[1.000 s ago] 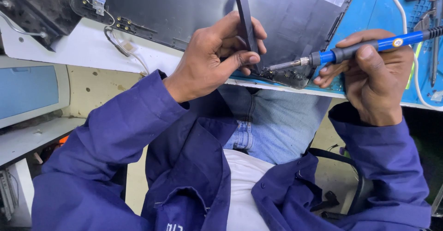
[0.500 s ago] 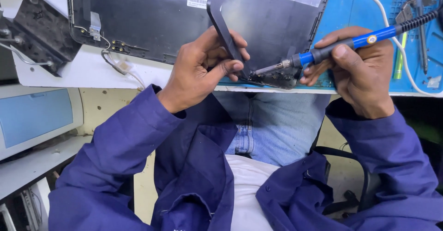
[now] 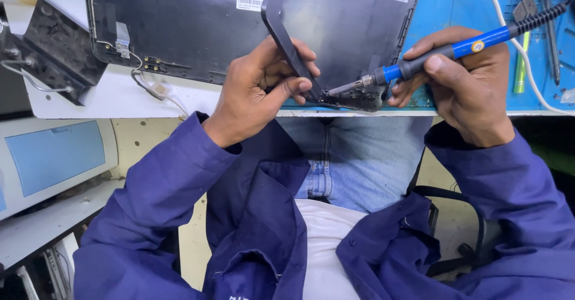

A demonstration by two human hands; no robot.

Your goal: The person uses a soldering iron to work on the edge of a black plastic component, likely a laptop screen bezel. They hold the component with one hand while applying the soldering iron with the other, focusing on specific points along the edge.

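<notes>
Head-camera view, looking down at a workbench edge: a soldering iron [image 3: 455,51] with a blue-and-black handle meets a small dark hinge bracket [image 3: 353,99] at the lower corner of a black laptop lid [image 3: 197,30], just right of the frame's centre. The right hand [image 3: 464,84] is closed around the iron's grip like a pen, thumb and fingers wrapped on the handle, its metal tip angled down and left onto the bracket. The left hand [image 3: 260,87] is curled shut on a thin black strip [image 3: 284,30], which rises tilted from the bracket toward the top centre of the frame; thumb and fingertips pinch its lower end, touching the spot just beside the iron's tip.

The lid lies flat, inner face up, across the upper half of the frame, with a small white label near its top edge and thin wires [image 3: 156,87] trailing off its lower left corner onto a white bench top [image 3: 108,99]. A blue mat [image 3: 455,6] covers the bench at upper right, where a white cable [image 3: 527,66] curves past and a green pen-like tool [image 3: 521,66] lies. A black plastic panel [image 3: 57,51] sits at upper left. Below, blue jacket sleeves [image 3: 162,204] and jeans [image 3: 353,156] fill the lower frame.
</notes>
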